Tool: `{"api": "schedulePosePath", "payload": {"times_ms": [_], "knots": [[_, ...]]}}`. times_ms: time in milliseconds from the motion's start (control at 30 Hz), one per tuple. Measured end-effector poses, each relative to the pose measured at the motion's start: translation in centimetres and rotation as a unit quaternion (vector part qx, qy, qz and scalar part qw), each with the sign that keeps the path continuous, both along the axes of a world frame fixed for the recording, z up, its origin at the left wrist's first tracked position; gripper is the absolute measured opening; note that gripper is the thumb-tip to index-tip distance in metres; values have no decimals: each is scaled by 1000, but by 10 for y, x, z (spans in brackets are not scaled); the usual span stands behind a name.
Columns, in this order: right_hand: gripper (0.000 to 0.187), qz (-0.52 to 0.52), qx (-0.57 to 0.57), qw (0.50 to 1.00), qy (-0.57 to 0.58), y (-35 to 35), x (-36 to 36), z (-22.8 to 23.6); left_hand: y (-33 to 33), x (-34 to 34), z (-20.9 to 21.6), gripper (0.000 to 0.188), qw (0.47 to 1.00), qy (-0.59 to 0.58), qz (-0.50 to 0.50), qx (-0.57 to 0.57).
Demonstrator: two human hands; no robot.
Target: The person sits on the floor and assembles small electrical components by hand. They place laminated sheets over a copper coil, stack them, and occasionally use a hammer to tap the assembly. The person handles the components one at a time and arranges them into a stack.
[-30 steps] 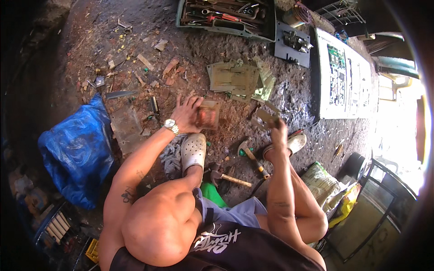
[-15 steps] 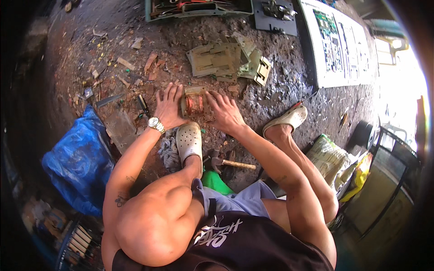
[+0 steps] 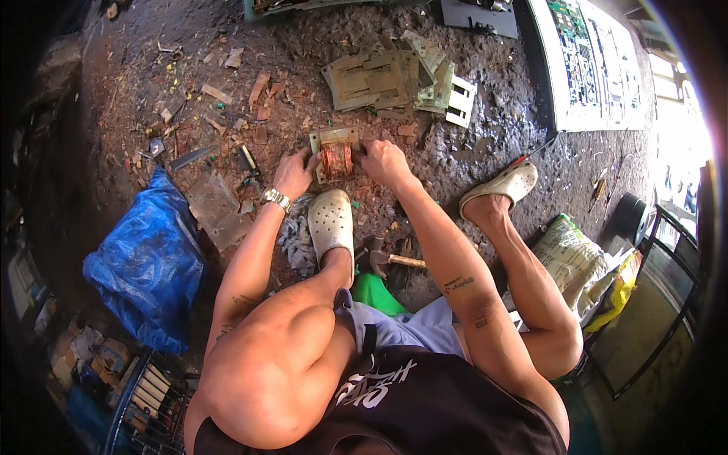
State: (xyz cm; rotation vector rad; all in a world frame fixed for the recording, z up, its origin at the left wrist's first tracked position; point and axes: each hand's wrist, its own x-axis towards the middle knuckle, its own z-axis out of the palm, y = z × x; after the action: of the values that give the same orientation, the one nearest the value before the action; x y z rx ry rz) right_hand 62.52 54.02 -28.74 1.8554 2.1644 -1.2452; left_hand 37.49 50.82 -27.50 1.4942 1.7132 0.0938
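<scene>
Between my hands, on the dirt floor in front of my shoe, lies a transformer coil [image 3: 337,161] with bare copper winding and a pale, flat frame at its ends. My left hand [image 3: 294,174] wears a metal-band watch and is closed, its fingers at the coil's left edge. From the other side, my right hand [image 3: 385,161] has its fingers curled in and pinching at the coil's right edge. The undersides of both hands are hidden. Past the coil lie several flat metal transformer plates [image 3: 371,80] in a loose, overlapping pile.
A hammer [image 3: 406,261] lies between my legs beside green cloth [image 3: 375,296]. Blue plastic sheeting [image 3: 144,265] is heaped at left, near a flat blade [image 3: 189,158]. Scraps litter the floor. A panel with circuit boards [image 3: 595,68] lies far right; a sack [image 3: 565,250] stands nearer.
My fingers have gone from stretched out to curled in at the coil's sides. The view has shifted, so the floor things appear farther right and higher.
</scene>
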Motion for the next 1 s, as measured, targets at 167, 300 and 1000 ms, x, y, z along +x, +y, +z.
{"api": "schedulePosePath", "payload": {"times_ms": [167,300,1000], "knots": [[33,22,65,997,40,-5,5,-7,4,-1,13,44,996,30,-45,66],[55,-106,-152,969,164,4,14,-12,2,-1,8,43,999,4,-5,32],[88,-50,-54,992,102,-10,37,45,-8,-15,6,69,990,11,-24,142]]}}
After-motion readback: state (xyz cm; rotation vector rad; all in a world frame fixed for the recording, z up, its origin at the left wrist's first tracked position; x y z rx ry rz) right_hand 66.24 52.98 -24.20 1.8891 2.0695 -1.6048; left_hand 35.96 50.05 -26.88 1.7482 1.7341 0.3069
